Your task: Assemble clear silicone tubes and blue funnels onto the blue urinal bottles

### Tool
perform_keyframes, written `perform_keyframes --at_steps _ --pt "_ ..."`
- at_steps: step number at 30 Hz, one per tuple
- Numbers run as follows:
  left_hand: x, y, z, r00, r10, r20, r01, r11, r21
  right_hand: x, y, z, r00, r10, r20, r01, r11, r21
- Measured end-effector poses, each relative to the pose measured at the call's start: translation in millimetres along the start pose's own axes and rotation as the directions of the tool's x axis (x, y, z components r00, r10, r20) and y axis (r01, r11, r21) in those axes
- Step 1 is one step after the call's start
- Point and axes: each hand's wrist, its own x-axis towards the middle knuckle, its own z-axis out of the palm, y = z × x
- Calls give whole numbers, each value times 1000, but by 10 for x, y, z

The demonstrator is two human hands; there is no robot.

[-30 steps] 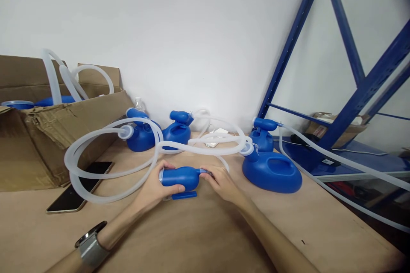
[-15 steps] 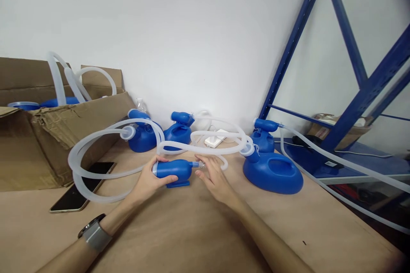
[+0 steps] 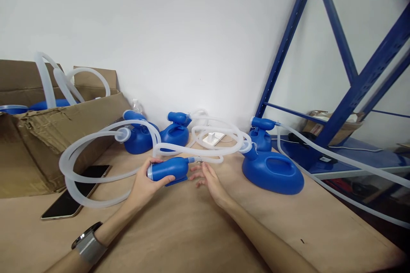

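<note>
My left hand (image 3: 145,182) is wrapped round a blue plastic bottle-shaped urinal head (image 3: 171,168), which lies sideways with its clear rim to the left. A narrow nozzle at its right end meets a translucent hose (image 3: 213,160), with a small metal clip (image 3: 199,161) at the joint. Just below that joint, my right hand (image 3: 213,185) has its fingers apart; a fingertip is close to the clip, and I cannot tell whether it touches. Further right stands a blue jug-like urinal container (image 3: 272,172) with a handle.
More blue containers (image 3: 137,138) with coiled hose (image 3: 72,170) stand along the wall. At left are a cardboard box (image 3: 64,136) and a phone (image 3: 64,202). A white power strip (image 3: 213,138) lies at the back. Blue shelving (image 3: 323,136) rises on the right.
My right hand has turned and dropped slightly from the nozzle's end, its fingers spreading below the clip. The urinal head has shifted a little left and tilted. The view has shifted slightly.
</note>
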Motion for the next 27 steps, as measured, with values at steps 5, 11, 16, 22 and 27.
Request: perform_keyframes --at_steps 5,11,16,22,27 --pt "-14 22 15 1000 0 19 1 1000 -27 -10 -74 -30 999 4 32 -6 997 76" --pt "-34 33 46 999 7 38 -5 999 -45 -39 -8 -13 999 22 41 -27 991 130" --pt "-54 20 60 998 -5 62 8 999 -52 -14 55 1 998 -16 59 11 997 82" --pt "-62 18 61 997 -7 75 10 999 -42 16 94 -10 992 -121 45 124 991 -52" --pt "-90 -25 80 994 40 99 -37 999 -38 -38 92 -7 981 -188 36 191 960 -205"
